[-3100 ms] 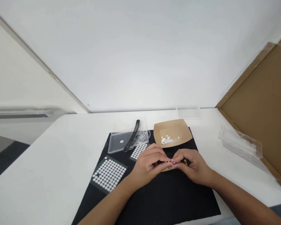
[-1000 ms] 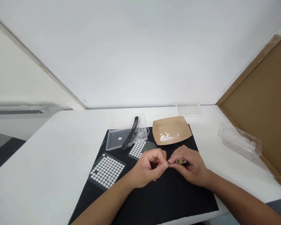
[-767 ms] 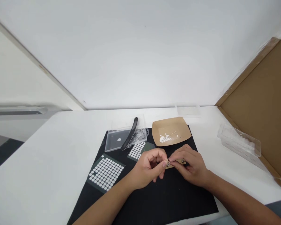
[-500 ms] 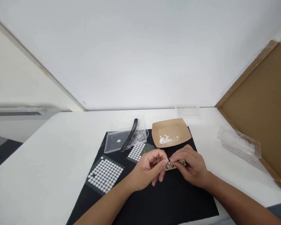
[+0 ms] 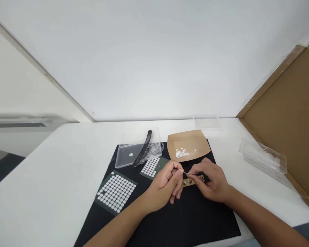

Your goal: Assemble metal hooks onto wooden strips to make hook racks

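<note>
Card (image 5: 194, 181), small, brown and set with tiny studs, lies on the black mat (image 5: 175, 219) under my fingertips. My left hand (image 5: 167, 185) is pinched tight, thumb against forefinger, on a thin metal pin (image 5: 186, 174) just above the card's left end. My right hand (image 5: 211, 181) is curled, fingertips closed on the card's upper edge and meeting the left's. Just beyond sits a brown paper tray (image 5: 189, 140) with white bits in it. Left of that lie two dot sheets (image 5: 117, 192), a clear box (image 5: 126, 158) and a black tool (image 5: 143, 149) resting across the box.
</note>
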### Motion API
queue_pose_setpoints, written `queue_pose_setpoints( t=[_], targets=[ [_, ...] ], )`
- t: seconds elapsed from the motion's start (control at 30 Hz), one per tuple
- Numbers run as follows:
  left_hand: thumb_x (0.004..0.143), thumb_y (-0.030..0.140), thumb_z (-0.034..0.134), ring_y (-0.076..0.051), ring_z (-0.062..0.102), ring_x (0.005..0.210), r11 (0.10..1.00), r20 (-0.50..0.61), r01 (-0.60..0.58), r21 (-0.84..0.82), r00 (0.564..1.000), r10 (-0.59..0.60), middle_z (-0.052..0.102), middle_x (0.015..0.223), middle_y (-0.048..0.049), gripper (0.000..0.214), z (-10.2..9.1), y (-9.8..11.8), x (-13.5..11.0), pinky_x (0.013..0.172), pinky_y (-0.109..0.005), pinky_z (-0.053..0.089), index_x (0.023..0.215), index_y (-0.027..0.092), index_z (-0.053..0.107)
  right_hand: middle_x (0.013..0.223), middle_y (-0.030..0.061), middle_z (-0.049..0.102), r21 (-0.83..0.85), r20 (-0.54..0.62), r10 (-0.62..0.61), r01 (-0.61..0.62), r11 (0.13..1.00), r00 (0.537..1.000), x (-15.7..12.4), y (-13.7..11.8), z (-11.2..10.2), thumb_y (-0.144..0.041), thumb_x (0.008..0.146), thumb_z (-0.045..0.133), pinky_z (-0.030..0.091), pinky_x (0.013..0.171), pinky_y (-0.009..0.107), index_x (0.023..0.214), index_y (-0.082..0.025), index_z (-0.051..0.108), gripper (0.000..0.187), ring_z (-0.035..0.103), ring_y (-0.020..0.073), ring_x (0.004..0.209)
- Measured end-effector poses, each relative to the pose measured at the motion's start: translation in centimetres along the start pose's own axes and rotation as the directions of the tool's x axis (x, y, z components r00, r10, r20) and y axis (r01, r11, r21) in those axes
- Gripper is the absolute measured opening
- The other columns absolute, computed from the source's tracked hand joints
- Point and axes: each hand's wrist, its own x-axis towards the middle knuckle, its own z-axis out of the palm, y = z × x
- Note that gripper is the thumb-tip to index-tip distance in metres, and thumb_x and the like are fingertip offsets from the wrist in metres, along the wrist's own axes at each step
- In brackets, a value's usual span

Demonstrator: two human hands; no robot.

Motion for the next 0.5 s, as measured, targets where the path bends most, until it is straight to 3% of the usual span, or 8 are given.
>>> queue_pose_setpoints(
  t=[0.33, 0.5],
  targets=[
    [0.116, 0.054, 0.04, -0.008, 0.045, 0.043, 0.993, -0.124, -0.118, 0.026, 0.985, 0.12, 0.044, 0.063, 0.0101, 0.039, -1.5, -0.1, 0.6, 0.039, -0.015, 0.041, 0.09, 0.024, 0.04, 0.084, 0.0015, 0.077, 0.004, 0.055, 0.111, -0.111, 0.994, 0.992, -0.2, 0.1, -0.3, -0.021, 0.103, 0.065, 0.054, 0.069, 0.032, 0.103, -0.025, 0.064, 0.004, 0.067, 0.0181, 0.074],
    [0.115, 0.057, 0.039, -0.009, 0.046, 0.045, 0.976, -0.128, -0.1, 0.193, 0.984, 0.126, 0.045, 0.061, 0.0069, 0.049, -1.7, -0.3, 0.5, 0.044, -0.02, 0.044, 0.079, 0.023, 0.042, 0.089, 0.0012, 0.078, 0.019, 0.078, 0.176, -0.178, 0.984, 0.981, -0.4, 0.3, -0.3, -0.02, 0.103, 0.064, 0.056, 0.072, 0.033, 0.106, -0.026, 0.062, 0.007, 0.071, 0.0188, 0.078]
  ],
)
